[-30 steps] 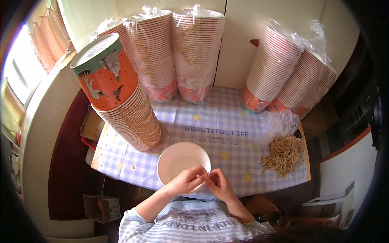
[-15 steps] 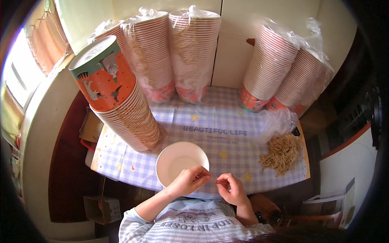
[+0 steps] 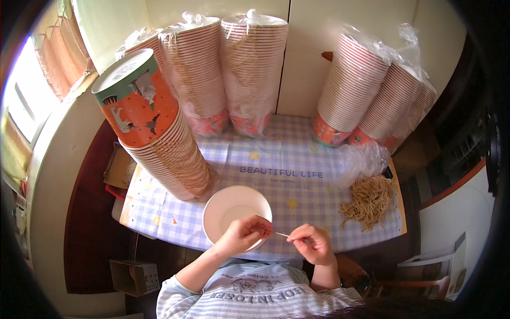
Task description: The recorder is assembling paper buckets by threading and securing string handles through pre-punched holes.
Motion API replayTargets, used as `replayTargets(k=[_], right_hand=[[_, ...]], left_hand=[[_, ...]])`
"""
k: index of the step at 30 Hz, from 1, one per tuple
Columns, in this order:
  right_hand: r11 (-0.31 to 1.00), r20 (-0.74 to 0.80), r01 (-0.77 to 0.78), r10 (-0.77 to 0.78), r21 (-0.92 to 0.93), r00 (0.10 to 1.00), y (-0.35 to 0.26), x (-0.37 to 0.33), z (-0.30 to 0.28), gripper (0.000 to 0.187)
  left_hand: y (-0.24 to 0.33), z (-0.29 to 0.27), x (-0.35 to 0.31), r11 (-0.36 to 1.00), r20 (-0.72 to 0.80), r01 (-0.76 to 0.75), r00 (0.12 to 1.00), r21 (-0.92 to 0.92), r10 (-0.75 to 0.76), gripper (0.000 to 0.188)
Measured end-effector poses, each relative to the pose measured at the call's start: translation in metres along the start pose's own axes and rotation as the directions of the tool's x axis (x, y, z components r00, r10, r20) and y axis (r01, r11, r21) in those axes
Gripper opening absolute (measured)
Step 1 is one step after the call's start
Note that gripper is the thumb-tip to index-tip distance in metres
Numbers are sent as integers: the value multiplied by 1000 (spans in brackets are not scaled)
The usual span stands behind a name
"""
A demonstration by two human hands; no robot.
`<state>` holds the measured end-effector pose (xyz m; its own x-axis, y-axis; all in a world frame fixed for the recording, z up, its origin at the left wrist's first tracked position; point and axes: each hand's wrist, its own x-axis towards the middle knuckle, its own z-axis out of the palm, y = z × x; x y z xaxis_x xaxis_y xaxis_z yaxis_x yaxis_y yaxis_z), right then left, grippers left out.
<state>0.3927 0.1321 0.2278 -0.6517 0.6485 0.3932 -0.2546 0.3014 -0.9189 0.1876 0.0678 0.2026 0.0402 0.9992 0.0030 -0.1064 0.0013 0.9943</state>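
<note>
A short, thin, pale cord (image 3: 281, 234) stretches between my two hands. My left hand (image 3: 245, 233) pinches one end, its fingers closed, in front of the near right rim of a white paper bucket (image 3: 215, 210). The bucket stands open end up at the table's front edge. My right hand (image 3: 312, 244) pinches the cord's other end between thumb and fingertips, just right of the bucket. Whether the cord is fastened to the bucket is hidden behind my left hand. A tangled bundle of tan cords (image 3: 367, 202) lies at the table's right side.
A tall upside-down stack of orange-and-green paper buckets (image 3: 143, 117) leans at the left, close to the bucket. Bagged bucket stacks (image 3: 254, 69) stand along the back, with more bagged stacks (image 3: 353, 85) at back right. Crumpled clear plastic (image 3: 364, 159) lies behind the cords on the checked tablecloth (image 3: 234, 154).
My right hand has turned and shifted slightly right, and a pale stretch of cord now shows between the hands. My left hand and the bucket have shifted slightly left.
</note>
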Motion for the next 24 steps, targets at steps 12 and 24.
replayTargets(k=[12, 24], right_hand=[[860, -593, 254, 68, 443, 803, -14, 4, -113, 9], [250, -319, -371, 223, -895, 921, 67, -1, -98, 23]], left_hand=[[4, -2, -5, 978, -65, 30, 998, 207, -17, 15], [7, -2, -3, 805, -32, -95, 990, 586, 140, 9]])
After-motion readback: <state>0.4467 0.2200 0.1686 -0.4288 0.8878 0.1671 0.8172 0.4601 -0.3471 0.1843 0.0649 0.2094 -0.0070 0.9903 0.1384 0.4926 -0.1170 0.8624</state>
